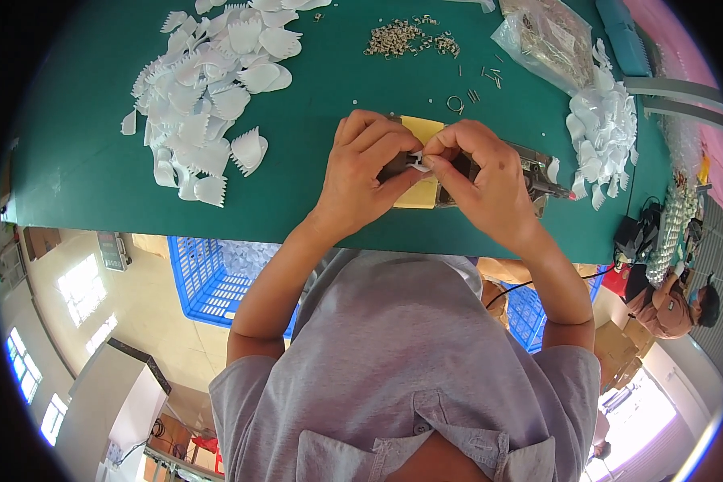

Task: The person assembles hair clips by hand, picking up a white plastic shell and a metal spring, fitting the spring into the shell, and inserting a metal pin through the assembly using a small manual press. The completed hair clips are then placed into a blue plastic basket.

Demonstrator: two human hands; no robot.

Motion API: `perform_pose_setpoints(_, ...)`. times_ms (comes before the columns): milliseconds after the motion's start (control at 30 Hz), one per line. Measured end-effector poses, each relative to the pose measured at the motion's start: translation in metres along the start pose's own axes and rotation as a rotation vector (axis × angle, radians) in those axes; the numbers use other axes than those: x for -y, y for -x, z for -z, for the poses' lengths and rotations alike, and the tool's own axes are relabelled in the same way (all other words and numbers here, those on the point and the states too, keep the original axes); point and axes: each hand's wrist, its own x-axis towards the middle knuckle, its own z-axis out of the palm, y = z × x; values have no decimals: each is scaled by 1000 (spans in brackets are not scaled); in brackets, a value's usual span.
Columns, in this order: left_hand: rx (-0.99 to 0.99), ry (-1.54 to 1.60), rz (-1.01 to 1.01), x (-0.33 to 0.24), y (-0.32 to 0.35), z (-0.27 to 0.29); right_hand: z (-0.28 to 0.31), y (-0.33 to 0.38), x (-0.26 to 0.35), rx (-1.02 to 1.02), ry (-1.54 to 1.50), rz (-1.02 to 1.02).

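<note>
My left hand (363,165) and my right hand (490,173) meet over a metal fixture (532,169) with a yellow covering (416,195) on its middle. Between their fingertips is a small white plastic piece (418,166), pinched from both sides; a dark bit shows beside it. The fingers hide most of the piece and the fixture's centre. To the right, the fixture ends in a clamp-like part with a red tip (571,195). A white toothed scoop-shaped piece (249,151) lies left of my left hand.
A big heap of white toothed pieces (205,96) covers the green table's (80,177) left; a smaller heap (602,132) lies right. Small metal clips (394,38), pins (494,78), a ring (455,104) and a clear bag (550,44) are farther back. Blue crates (205,285) stand below the edge.
</note>
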Motion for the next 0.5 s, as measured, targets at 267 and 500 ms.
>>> perform_pose_setpoints(267, -3, 57, -6, 0, -2, 0, 11, -16, -7, 93, -133, -143)
perform_pose_setpoints(500, 11, 131, 57, 4, -3, -2, 17, -14, -18, 98, -272, -184)
